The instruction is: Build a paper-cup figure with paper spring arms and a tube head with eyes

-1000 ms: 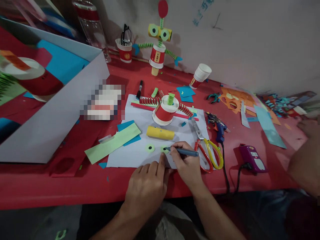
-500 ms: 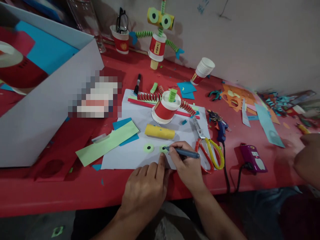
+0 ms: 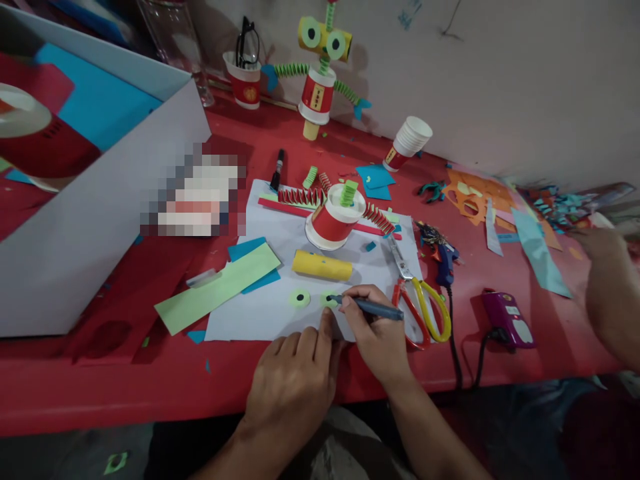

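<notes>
My right hand [image 3: 377,333] grips a dark marker [image 3: 375,307], its tip on the black centre of a pale green paper circle [image 3: 329,303]. With its index fingertip, my left hand [image 3: 295,377] presses that circle's lower edge; its other fingers rest on the white sheet [image 3: 265,313] and table edge. To the left lies a second green circle [image 3: 300,298] with a black dot. Just beyond is a yellow paper roll [image 3: 323,265]. Behind it a red-and-white paper cup [image 3: 334,217] stands upside down, with folded red paper arms and a green folded strip on top.
Scissors [image 3: 425,313], a glue gun [image 3: 444,260] and a purple corded box [image 3: 509,320] lie on the right. Another person's arm [image 3: 610,293] reaches in there. A white box [image 3: 125,193] fills the left. A paper-cup figure [image 3: 317,93] and stacked cups [image 3: 409,140] stand behind.
The other person's arm at the right has reached farther onto the table, toward the paper scraps. My hands hold nearly the same pose, with the marker still on the circle.
</notes>
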The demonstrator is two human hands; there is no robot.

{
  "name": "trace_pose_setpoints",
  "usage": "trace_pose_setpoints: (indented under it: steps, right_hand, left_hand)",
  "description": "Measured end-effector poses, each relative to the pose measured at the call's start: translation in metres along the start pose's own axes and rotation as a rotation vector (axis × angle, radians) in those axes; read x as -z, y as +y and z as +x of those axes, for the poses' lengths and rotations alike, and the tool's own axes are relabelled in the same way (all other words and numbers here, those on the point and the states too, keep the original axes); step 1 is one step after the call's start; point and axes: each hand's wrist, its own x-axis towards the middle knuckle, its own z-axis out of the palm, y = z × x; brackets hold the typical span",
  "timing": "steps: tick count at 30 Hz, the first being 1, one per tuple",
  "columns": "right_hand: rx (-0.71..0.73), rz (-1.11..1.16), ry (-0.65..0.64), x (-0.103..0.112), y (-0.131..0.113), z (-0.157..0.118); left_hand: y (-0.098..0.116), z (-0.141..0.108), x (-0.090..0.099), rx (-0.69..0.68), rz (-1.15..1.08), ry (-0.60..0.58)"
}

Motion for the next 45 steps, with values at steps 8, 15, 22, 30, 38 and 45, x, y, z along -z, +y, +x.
trace_pose_setpoints:
  steps: [8, 15, 22, 30, 38, 45]
  right_hand:
    - [-0.002, 0.027, 0.007, 0.0011, -0.0002, -0.0007]
    - [-0.016, 0.048, 0.019, -0.0003, 0.0033, -0.0012]
    - [-0.007, 0.016, 0.012, 0.0009, 0.0019, -0.0013]
    - [-0.006, -0.012, 0.008, -0.0007, 0.0023, -0.0002]
    - [-0.018, -0.002, -0.005, -0.0001, 0.0043, -0.0015]
    - [0.020, -0.024, -0.018, -0.0002, 0.0025, 0.0004]
  left_hand:
    - [0.0002, -0.0029, 0.0019, 0.011, -0.028, 0.005]
    - [-0.0008, -0.0016, 0.0020, 0.021, -0.022, 0.006]
    - [-0.0004, 0.0018, 0.0046, 0.020, -0.007, -0.003]
    - [-0.0008, 0.0007, 0.0043, 0.008, -0.014, 0.013]
    - [-0.0006, 0.0049, 0.0064, -0.008, 0.003, 0.002]
    - [-0.0013, 0.0050, 0.0078, -0.017, 0.000, -0.011]
